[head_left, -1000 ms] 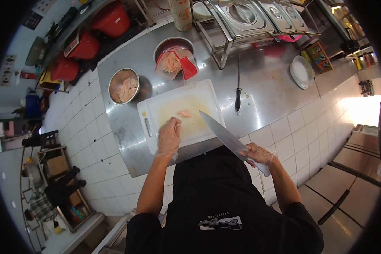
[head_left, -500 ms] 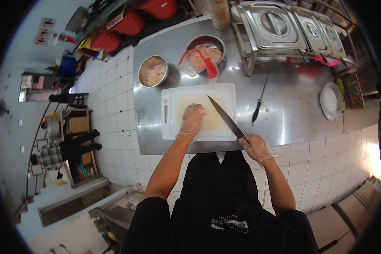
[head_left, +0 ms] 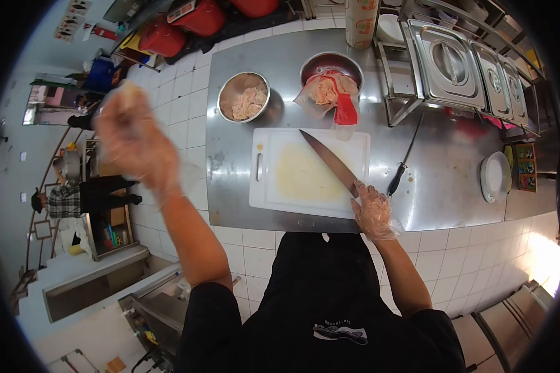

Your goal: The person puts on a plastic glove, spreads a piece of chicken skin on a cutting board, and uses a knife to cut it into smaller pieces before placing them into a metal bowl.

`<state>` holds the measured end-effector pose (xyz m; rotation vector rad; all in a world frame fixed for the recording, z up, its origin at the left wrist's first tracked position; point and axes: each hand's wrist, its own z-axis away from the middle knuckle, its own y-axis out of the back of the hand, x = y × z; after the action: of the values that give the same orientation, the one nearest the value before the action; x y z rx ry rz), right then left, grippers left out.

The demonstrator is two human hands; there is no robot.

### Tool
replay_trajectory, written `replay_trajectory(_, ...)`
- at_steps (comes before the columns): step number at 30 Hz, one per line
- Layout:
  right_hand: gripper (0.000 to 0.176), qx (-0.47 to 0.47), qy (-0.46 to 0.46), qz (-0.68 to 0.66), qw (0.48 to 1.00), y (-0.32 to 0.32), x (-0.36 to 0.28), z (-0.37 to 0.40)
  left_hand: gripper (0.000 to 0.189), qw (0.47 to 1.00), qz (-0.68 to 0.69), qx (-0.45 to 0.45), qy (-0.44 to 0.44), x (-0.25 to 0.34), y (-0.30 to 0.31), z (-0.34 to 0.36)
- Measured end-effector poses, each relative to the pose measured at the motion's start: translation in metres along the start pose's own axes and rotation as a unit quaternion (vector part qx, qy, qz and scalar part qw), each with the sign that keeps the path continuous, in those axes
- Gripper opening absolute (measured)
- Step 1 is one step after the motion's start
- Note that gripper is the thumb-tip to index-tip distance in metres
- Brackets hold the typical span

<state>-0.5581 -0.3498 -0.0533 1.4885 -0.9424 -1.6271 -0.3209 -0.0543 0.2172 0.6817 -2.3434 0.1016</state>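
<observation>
My left hand (head_left: pixel 137 143), in a clear plastic glove, is raised off the table's left side and blurred by motion. Its fingers are closed on what looks like a small pale piece of meat (head_left: pixel 130 96). At the cutting board's right edge, my gloved right hand (head_left: pixel 373 211) grips the handle of a long knife (head_left: pixel 330 158), whose blade lies slanted over the board. Wet yellowish smears mark the white cutting board (head_left: pixel 266 193). Behind it stand a steel bowl (head_left: pixel 227 107) holding pale raw meat pieces (head_left: pixel 249 103) and a plastic bag of meat (head_left: pixel 322 91) hanging over another bowl's rim (head_left: pixel 305 67).
A sharpening steel (head_left: pixel 399 176) lies on the steel table (head_left: pixel 445 193) right of the board. White plates (head_left: pixel 495 177) are farther right. Lidded steel pans (head_left: pixel 445 62) sit in a rack at the back. Another person (head_left: pixel 74 199) stands far left.
My left hand has left the board and swung up and left, taking the small piece with it. My right hand still holds the knife, now farther over the board. The view has shifted slightly.
</observation>
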Motion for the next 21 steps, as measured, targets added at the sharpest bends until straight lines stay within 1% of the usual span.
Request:
replay_trajectory(1,0.052,-0.013,-0.006,-0.006,1.000,0.000,-0.003,-0.001,0.023,0.999,0.011,0.035,-0.025,0.004,-0.003,-0.010)
replay_trajectory(3,0.056,-0.033,-0.025,-0.017,0.999,0.002,-0.010,-0.004,0.022,0.989,-0.118,0.017,-0.087,-0.035,-0.008,-0.010)
replay_trajectory(4,0.056,-0.032,-0.037,0.004,0.999,0.003,-0.014,-0.006,0.021,0.978,-0.174,0.008,-0.117,-0.058,-0.016,-0.004)
replay_trajectory(5,0.056,-0.033,-0.054,0.026,0.998,0.004,-0.020,-0.005,0.019,0.969,-0.221,-0.070,-0.087,-0.080,-0.028,0.014)
replay_trajectory(6,0.056,-0.036,-0.072,0.048,0.996,0.005,-0.027,-0.004,0.019,0.944,-0.278,-0.167,-0.054,-0.120,-0.034,0.038)
replay_trajectory(7,0.054,-0.024,-0.076,0.051,0.995,0.010,-0.035,-0.004,0.019,0.920,-0.266,-0.282,-0.056,-0.166,-0.034,0.070)
replay_trajectory(8,0.052,-0.007,-0.081,0.047,0.996,0.016,-0.042,-0.004,0.021,0.906,-0.287,-0.310,-0.020,-0.181,-0.030,0.097)
replay_trajectory(9,0.050,0.013,-0.080,0.042,0.996,0.023,-0.051,-0.009,0.022,0.890,-0.311,-0.334,0.012,-0.188,-0.026,0.112)
replay_trajectory(10,0.048,0.034,-0.077,0.037,0.996,0.036,-0.066,-0.020,0.022,0.904,-0.275,-0.322,0.060,-0.188,-0.027,0.113)
replay_trajectory(11,0.039,0.073,-0.076,-0.001,0.994,0.052,-0.081,-0.033,0.023,0.910,-0.243,-0.315,0.113,-0.186,-0.023,0.114)
replay_trajectory(12,0.036,0.112,-0.052,-0.021,0.992,0.067,-0.095,-0.051,0.023,0.912,-0.215,-0.305,0.170,-0.185,-0.017,0.114)
replay_trajectory(14,0.030,0.194,0.006,-0.058,0.979,0.093,-0.118,-0.095,0.023,0.913,-0.195,-0.311,0.180,-0.191,-0.008,0.106)
replay_trajectory(16,0.020,0.226,0.071,-0.063,0.970,0.115,-0.135,-0.147,0.023,0.915,-0.163,-0.310,0.200,-0.197,-0.006,0.099)
replay_trajectory(18,0.019,0.177,0.088,0.057,0.979,0.104,-0.127,-0.197,0.022,0.915,-0.123,-0.308,0.229,-0.200,-0.002,0.093)
replay_trajectory(19,0.020,0.074,0.031,0.111,0.991,0.100,-0.125,-0.218,0.022,0.915,-0.112,-0.304,0.239,-0.201,0.001,0.090)
replay_trajectory(20,0.022,-0.029,-0.027,0.162,0.986,0.095,-0.123,-0.236,0.022,0.915,-0.101,-0.301,0.249,-0.201,0.004,0.088)
replay_trajectory(21,0.024,-0.132,-0.083,0.210,0.965,0.088,-0.120,-0.251,0.022,0.915,-0.092,-0.296,0.258,-0.202,0.008,0.087)
